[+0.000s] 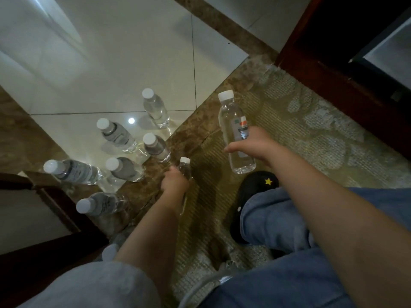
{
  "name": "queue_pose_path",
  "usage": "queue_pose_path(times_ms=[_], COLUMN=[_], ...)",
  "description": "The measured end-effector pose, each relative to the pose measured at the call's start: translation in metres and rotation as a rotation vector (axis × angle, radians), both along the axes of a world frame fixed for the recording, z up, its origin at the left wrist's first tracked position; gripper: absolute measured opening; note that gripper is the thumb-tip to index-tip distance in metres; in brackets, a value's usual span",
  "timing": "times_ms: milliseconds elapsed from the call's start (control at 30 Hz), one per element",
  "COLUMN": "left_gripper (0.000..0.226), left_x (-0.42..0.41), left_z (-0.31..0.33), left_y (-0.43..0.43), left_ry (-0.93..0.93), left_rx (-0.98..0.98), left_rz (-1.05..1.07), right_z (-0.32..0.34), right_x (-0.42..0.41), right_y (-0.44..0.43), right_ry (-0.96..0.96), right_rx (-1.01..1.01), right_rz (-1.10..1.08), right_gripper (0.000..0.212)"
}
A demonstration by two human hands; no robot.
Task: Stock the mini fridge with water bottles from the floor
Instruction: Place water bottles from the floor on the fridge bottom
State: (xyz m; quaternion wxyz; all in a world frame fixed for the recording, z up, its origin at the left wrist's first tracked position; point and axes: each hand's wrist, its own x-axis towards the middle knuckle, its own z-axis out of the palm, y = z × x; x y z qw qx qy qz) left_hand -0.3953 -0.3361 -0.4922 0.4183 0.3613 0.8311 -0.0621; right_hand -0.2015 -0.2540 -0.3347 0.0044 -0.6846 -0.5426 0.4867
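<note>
The right hand point(255, 144) is wrapping around the labelled middle of a water bottle point(236, 132), lifted clear of the carpet point(311, 130) and tilting slightly; the left hand point(174, 182) is closing around the body of a second bottle point(185, 167) at the edge of the carpet, where it meets the brown marble strip of the floor point(191, 138); whether that bottle is off the floor yet is hard to tell. Six more bottles point(155, 110) are standing capped on the pale tiles and the marble strip toward the left, near one another but mostly apart. The open dark cabinet point(333, 70) at the upper right is probably housing the fridge, though its inside is hardly showing.

These bottles are looking full and sealed, so each is likely carrying moderate weight for one hand; the thin clear plastic is probably giving under a hard squeeze and may be slick; gripping around the labelled waist, fingers and thumb opposed, is looking safest, since the cap end offers little purchase. Dropped, they would likely roll rather than break.
</note>
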Motion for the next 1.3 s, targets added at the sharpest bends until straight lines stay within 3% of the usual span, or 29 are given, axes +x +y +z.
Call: queue_pose_path(times_ms=[300, 500, 833, 1300], left_gripper=[0.067, 0.074, 0.079, 0.054], left_x=[0.036, 0.060, 0.115, 0.217], left_z=[0.078, 0.157, 0.277, 0.413], left_y=[0.053, 0.086, 0.106, 0.114], left_ry=[-0.111, -0.171, -0.259, -0.457], left_rx=[0.285, 0.498, 0.816, 1.102], left_rz=[-0.098, -0.157, -0.215, -0.363], right_z=[0.051, 0.092, 0.166, 0.255], right_x=[0.023, 0.051, 0.101, 0.200], right_y=[0.005, 0.006, -0.004, -0.039], right_ry=[0.100, 0.131, 0.276, 0.395], right_rx=[0.122, 0.269, 0.531, 0.824], right_rz=[-0.141, -0.313, -0.512, -0.754], right_gripper=[0.053, 0.072, 0.058, 0.055])
